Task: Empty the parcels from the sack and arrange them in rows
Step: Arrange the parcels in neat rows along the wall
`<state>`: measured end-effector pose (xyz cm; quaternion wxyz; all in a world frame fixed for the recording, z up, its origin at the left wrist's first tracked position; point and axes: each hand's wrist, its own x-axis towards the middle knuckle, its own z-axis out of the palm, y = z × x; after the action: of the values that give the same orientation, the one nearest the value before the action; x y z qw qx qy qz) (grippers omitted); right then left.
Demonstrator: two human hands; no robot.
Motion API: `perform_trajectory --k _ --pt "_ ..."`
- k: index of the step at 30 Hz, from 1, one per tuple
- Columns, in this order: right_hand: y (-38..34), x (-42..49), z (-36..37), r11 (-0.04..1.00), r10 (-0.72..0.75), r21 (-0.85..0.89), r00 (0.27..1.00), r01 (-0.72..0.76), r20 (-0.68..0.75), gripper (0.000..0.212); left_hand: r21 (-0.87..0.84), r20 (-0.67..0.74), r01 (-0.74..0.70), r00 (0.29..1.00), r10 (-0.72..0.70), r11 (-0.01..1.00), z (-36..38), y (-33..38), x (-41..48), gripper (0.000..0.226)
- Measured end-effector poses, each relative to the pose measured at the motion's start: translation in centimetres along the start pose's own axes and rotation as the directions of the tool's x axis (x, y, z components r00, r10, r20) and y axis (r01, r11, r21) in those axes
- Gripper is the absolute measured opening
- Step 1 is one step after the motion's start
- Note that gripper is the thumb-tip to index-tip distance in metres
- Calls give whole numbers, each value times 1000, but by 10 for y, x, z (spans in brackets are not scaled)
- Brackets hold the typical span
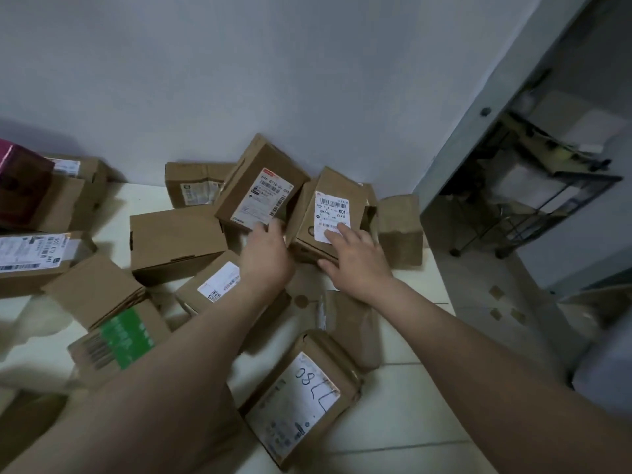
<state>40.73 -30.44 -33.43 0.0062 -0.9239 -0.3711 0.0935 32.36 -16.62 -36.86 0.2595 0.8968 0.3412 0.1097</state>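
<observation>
Several brown cardboard parcels lie jumbled on the pale tiled floor against a grey wall. My left hand (266, 254) reaches to a tilted box with a white barcode label (261, 186), its fingers at the box's lower edge. My right hand (355, 260) rests on a second labelled box (328, 206), fingers spread over its white label and thumb under its front edge. A parcel marked with handwritten digits (301, 395) lies near me. No sack is in view.
More parcels sit at the left, one with a green label (118, 340) and a dark red box (18, 186). A plain box (176, 242) lies left of my hands. A grey door frame (478, 131) and a metal rack (547, 186) stand on the right.
</observation>
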Motion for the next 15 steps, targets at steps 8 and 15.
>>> perform_trajectory --k 8,15 --pt "63 -12 4 983 172 151 781 -101 -601 42 71 -282 -217 932 228 974 12 69 4 38" --pt "196 25 9 546 640 630 760 -551 111 86 226 3 -227 973 232 947 58 127 9 51"
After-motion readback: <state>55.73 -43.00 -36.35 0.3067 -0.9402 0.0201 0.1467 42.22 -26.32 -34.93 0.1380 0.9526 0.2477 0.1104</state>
